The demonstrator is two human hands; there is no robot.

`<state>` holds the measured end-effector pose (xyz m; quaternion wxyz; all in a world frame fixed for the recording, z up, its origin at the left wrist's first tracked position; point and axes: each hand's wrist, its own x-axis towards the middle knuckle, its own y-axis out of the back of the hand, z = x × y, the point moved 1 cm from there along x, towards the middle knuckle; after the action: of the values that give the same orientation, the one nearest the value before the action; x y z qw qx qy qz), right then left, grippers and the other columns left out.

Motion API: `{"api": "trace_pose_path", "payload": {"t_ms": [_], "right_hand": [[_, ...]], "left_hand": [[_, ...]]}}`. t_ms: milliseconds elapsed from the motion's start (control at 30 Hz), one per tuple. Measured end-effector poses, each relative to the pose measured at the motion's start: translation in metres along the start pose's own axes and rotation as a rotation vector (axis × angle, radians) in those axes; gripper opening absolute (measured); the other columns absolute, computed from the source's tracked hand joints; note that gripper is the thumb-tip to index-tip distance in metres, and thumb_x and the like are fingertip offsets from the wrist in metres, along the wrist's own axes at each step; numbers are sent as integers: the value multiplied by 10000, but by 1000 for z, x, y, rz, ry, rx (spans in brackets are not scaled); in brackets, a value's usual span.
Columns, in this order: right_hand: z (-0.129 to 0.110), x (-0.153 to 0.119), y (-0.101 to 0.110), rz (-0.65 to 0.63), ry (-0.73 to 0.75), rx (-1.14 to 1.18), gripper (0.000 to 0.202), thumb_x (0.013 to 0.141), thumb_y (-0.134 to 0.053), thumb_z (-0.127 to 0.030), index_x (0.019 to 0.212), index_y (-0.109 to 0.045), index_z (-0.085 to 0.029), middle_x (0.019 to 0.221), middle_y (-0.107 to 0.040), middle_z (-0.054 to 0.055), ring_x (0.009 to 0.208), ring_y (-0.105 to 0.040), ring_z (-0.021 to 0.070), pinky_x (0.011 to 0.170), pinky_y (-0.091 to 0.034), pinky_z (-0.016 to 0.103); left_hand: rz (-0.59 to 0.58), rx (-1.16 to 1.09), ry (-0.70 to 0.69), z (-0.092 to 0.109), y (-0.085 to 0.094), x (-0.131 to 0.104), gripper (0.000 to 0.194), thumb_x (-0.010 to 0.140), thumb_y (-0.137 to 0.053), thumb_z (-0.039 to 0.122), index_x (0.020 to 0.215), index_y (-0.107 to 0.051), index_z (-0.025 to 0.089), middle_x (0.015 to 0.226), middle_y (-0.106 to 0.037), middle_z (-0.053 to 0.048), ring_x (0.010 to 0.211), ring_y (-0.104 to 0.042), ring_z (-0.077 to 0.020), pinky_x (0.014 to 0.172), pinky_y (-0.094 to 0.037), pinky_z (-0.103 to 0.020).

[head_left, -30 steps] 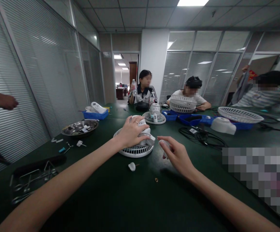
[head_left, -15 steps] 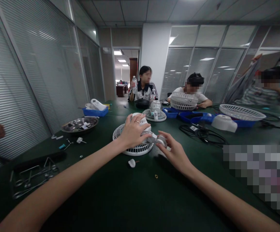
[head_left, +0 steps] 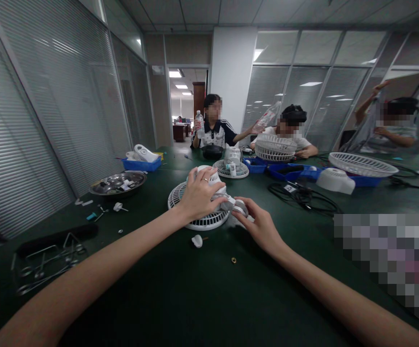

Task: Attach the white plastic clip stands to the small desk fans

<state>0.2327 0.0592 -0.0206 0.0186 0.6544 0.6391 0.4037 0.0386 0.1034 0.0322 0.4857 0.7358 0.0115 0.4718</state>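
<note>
A white fan head (head_left: 214,179) lies on its round grille (head_left: 209,224) in the middle of the green table. My left hand (head_left: 200,195) is wrapped over the fan's motor housing, fingers curved around it. At the housing's right side, my right hand (head_left: 258,219) pinches a round white fan part (head_left: 239,208) between thumb and fingers. That part meets a white joint piece by my left thumb; whether they are fastened I cannot tell. In front of the grille lie a small white knob with a screw (head_left: 196,241) and a brass nut (head_left: 234,260).
On the left are a metal bowl of small parts (head_left: 118,183), a blue tray (head_left: 142,164) and a wire rack (head_left: 50,260). A second fan (head_left: 233,166) stands behind mine. Black cables (head_left: 299,197) and a white cover (head_left: 335,180) lie right. Several people sit or stand across the table.
My hands keep their places, and the round part has tilted slightly in my right fingers. Across the table, a person has stretched an arm out with a plastic bottle. A hand at far left has gone.
</note>
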Motion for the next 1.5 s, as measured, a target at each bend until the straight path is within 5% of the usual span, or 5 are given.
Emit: {"api": "trace_pose_path", "payload": {"t_ms": [633,1100,1267,1500], "right_hand": [[4,20,-29,27,86,-111,235,919,-450,-347,1102,-493,-204,986,-595,52,862,-577,189,759,-455,308],[1,16,-25,173,123,-84,401,854,-541,-318,1214,-412,-196,1063,-536,78,896,-565,204,812,-466,353],[-1,14,-23,115,117,-71,238,868,-507,-284,1084,-469,-193,984,-574,55,847,-567,186,777,-461,321],[-2,13,-19,42,109,-50,280,878,-506,-316,1132,-496,-200,1010,-612,58,829,-583,180,752,-467,303]], "left_hand": [[42,4,26,3,-3,-1,307,831,-581,392,1082,-653,232,1348,-469,-98,1300,-335,-292,1085,-198,-535],[41,-6,29,4,-2,-2,302,855,-543,365,1107,-636,227,1355,-462,-95,1313,-320,-291,1093,-182,-553],[42,3,26,4,-3,-2,317,855,-537,377,1112,-633,219,1357,-457,-101,1316,-316,-290,1095,-183,-550],[45,24,41,7,-6,-3,328,851,-532,375,1121,-622,211,1371,-439,-103,1321,-308,-296,1104,-156,-560]]}}
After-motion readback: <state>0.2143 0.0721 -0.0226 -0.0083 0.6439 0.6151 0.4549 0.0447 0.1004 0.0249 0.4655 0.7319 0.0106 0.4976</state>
